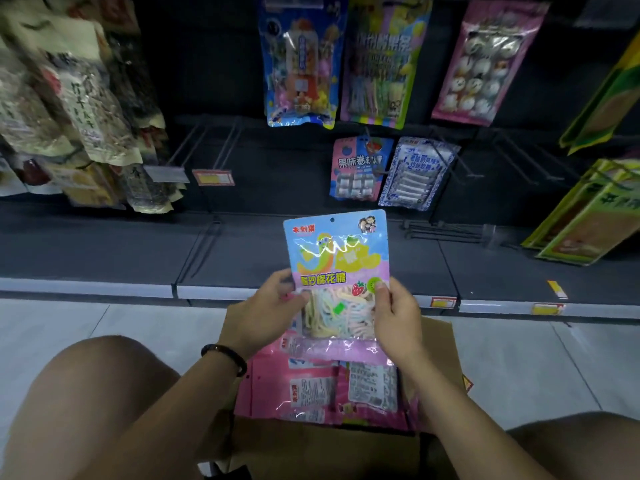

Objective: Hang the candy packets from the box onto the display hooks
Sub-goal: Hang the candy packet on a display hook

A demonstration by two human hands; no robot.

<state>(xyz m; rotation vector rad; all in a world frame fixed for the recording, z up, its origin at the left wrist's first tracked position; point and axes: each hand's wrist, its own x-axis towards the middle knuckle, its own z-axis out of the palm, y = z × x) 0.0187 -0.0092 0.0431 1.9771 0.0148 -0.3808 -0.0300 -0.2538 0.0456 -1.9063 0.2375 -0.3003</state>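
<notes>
We see one candy packet (337,258) held upright between both hands, above the open cardboard box (441,344). The left hand (263,313) grips the packet at its left edge, in the lower half. Its thumb lies on the front and the fingers go behind. The right hand (398,317) pinches the right edge at about the same height, with the thumb pressed on the front beside the printed green fruit. The top of the packet, with its small hanging hole, rises above both hands and stands in front of the dark lower shelf (104,251).

Under the hands more pink packets (298,386) lie flat in the box, which sits on the pale floor (86,323) between our knees. On the left wrist we see a dark bracelet (225,358).

Behind, on the dark back wall, wire hooks (221,147) stick out to the left of the centre, well above the held packet. Other sweet bags (299,64) hang higher up.
</notes>
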